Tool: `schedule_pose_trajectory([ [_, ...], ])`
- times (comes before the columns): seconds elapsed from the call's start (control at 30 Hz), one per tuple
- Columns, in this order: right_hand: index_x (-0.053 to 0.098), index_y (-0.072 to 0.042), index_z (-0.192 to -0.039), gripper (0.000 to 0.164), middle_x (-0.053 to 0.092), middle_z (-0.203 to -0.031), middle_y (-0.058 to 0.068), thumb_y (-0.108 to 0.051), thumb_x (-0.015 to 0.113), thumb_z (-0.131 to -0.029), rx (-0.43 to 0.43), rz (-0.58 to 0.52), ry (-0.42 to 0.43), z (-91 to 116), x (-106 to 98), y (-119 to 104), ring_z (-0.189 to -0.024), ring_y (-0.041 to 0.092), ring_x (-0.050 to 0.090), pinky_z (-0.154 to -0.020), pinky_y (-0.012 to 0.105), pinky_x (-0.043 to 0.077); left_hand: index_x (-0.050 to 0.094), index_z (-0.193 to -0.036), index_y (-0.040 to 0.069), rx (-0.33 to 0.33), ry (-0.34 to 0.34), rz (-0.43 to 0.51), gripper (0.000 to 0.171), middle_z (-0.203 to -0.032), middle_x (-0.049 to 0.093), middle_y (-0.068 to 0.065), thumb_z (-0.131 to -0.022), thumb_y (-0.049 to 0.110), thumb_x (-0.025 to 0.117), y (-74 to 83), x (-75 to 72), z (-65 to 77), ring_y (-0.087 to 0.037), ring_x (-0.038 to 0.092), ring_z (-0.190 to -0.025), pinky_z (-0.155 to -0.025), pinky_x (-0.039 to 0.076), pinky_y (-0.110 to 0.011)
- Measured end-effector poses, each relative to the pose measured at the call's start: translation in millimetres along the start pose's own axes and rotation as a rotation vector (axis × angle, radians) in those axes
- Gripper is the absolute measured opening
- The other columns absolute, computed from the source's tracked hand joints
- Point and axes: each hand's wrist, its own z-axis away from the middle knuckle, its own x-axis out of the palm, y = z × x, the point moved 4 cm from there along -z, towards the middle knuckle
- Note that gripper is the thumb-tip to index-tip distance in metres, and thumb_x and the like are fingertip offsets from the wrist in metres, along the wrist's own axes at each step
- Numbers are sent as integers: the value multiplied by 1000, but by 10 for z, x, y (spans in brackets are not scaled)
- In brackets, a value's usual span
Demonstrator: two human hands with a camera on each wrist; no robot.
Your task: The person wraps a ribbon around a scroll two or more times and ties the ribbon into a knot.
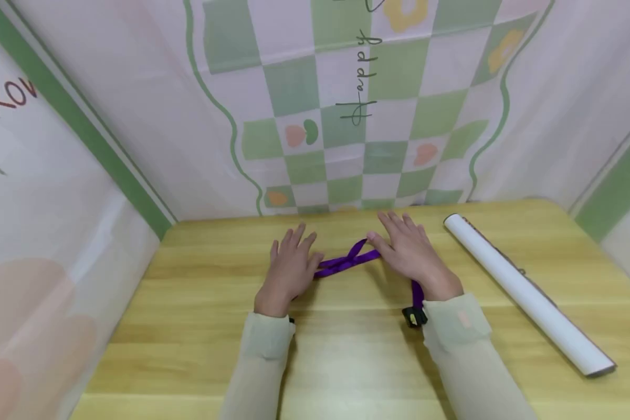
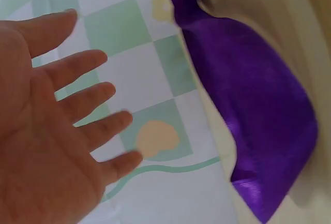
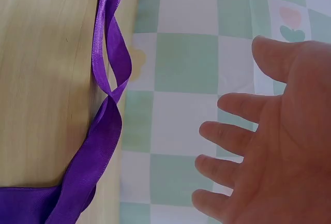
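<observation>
In the head view, a purple ribbon (image 1: 342, 265) stretches over the wooden surface (image 1: 189, 350), twisted near its middle, where a small loop rises. The left hand (image 1: 289, 268) is at the ribbon's left end, back upward, its grip spread with the fingers apart. The right hand (image 1: 412, 251) is at the ribbon's right end, also back upward, its grip spread, with the thumb just beside the ribbon. Whether either hand touches it, I cannot tell. More purple shows below the right wrist, with a small black device (image 1: 415, 317) just beside that stretch of ribbon. To the right of the ribbon, past the right hand, lies a long white roll (image 1: 530, 297). Behind the ribbon hangs a green-and-white checked cloth (image 1: 341, 116).

In the left wrist view, the ribbon shows a broad, folded stretch narrowing at the top. The left hand is to its left, fingers straight and parted, a gap between them.

In the right wrist view, two narrow strands cross and the ribbon widens below. The right hand is to its right, palm visible, fingers parted.
</observation>
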Motion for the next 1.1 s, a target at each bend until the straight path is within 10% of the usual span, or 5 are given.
schedule_pose_trajectory([
  [0.27, 22, -2, -167, 72, 18, -173, 29, -49, 34, -114, -39, -6, -23, -10, 37, -34, -159, 58, 6, -127, 74, 2, 76, -126, 8, 14, 42, -161, 26, -124, 76, -11, -103, 17, 69, -59, 92, -45, -33, 72, -115, -97, 58, -53],
  [0.63, 36, 4, -161, 63, 35, -166, 31, -37, 45, -113, -136, -26, -43, 5, 160, -238, -157, 58, 19, -127, 73, 12, 83, -100, 14, -78, 5, -221, 11, -105, 80, -6, -98, 15, 72, -153, 138, -59, -30, 75, -100, -87, 59, -52],
  [1.1, 60, -2, -145, 50, 65, -144, 18, -24, 72, -101, -275, -78, 80, -32, 247, -539, -137, 41, 58, -112, 57, 49, 76, -109, 10, 159, 201, 39, 18, -84, 74, -1, -106, 23, 63, 210, -144, 5, -10, 58, -63, -58, 49, -26],
])
